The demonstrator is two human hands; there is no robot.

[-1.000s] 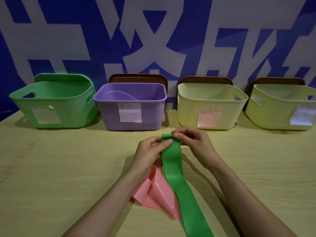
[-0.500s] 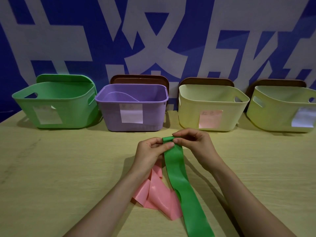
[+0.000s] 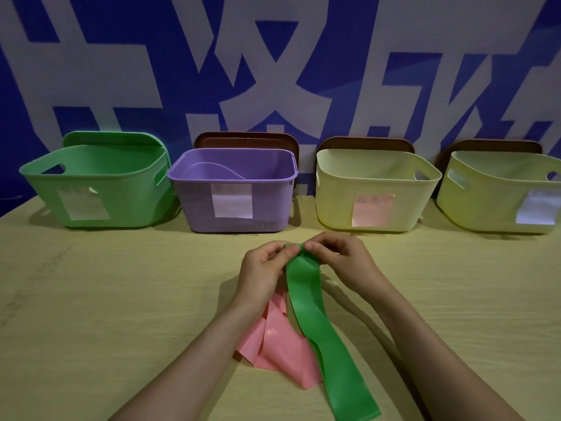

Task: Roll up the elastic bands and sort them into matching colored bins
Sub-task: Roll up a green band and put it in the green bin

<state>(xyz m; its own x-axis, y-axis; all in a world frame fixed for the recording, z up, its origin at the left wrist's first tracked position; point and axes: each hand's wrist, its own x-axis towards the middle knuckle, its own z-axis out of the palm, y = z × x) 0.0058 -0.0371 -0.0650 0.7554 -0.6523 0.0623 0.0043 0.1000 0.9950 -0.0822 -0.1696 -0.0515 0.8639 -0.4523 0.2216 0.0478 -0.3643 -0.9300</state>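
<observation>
A pale wooden table [image 3: 91,299] fills your view, with four bins in a row along its far edge; from your left, a green bin [image 3: 97,189], a purple bin [image 3: 233,192], a pale yellow bin [image 3: 373,192] with a pink label, and a second yellowish bin [image 3: 501,192]. The green band [image 3: 318,323] lies as a long strip, its long axis running from near your body away toward the bins; a crumpled pink band [image 3: 279,344] lies partly beneath it, to its left. Your left hand [image 3: 261,268] and right hand [image 3: 343,259] meet at the strip's far end, each pinching the small green roll [image 3: 294,246]; how many turns it has is hard to tell. The roll must travel toward you along the strip; the green bin sits well off to the left, nearer your left hand.
</observation>
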